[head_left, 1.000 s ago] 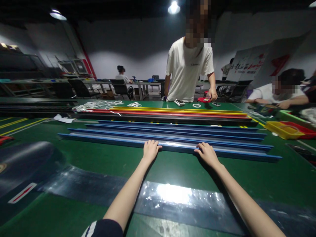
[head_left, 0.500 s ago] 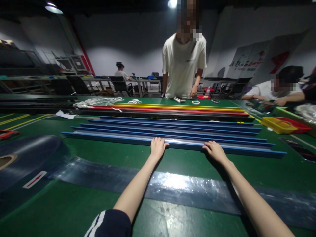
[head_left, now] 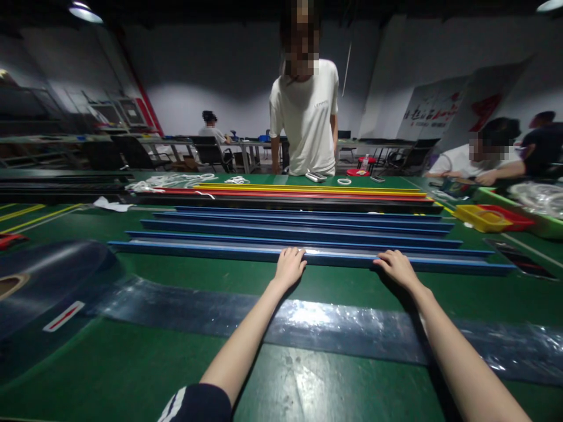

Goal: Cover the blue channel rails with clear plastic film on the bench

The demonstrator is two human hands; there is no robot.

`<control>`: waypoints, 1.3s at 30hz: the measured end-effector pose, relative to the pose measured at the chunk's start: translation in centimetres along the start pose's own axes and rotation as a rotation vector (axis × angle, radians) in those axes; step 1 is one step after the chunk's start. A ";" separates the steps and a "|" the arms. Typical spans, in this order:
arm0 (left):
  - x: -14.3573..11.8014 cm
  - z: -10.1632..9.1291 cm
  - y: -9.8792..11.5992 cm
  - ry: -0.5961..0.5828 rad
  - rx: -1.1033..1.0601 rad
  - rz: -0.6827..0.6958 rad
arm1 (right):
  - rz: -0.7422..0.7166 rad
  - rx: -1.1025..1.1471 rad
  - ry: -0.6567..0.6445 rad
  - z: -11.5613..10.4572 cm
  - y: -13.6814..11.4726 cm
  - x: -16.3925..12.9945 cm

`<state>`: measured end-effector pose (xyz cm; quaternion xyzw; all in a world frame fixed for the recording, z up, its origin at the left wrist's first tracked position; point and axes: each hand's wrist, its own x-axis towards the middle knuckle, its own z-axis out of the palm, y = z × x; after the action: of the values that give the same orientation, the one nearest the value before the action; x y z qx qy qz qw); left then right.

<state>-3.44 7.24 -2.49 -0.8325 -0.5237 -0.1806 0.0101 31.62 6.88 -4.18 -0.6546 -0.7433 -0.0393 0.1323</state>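
My left hand [head_left: 290, 265] and my right hand [head_left: 398, 267] both rest on the near edge of the nearest blue channel rail [head_left: 189, 251], fingers curled over its front lip. That long rail lies across the green table [head_left: 334, 375]. Behind it lie more blue rails [head_left: 299, 230], then a black rail [head_left: 285, 205], a red rail [head_left: 281, 194] and a yellow rail [head_left: 308, 188], all parallel. A strip of clear film [head_left: 316, 319] lies under my forearms.
A roll of dark film [head_left: 48, 281] sits at the left. A person in a white T-shirt [head_left: 305, 117] stands at the table's far side. White cords [head_left: 171, 181] lie far left; yellow and red trays [head_left: 488, 217] stand right, near seated people [head_left: 488, 158].
Both hands stay on the near blue rail, which now lies more level across the view. The standing person has shifted left and taken a hand off the table.
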 end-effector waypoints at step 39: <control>-7.6 -6.2 -7.1 -0.593 -0.238 -0.180 | -0.098 0.577 -0.558 -4.2 -8.0 -7.4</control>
<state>-14.37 2.56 -0.31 -0.7945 -0.5506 0.0095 -0.2560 25.13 -2.38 -1.05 -0.5399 -0.7616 0.3437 0.1017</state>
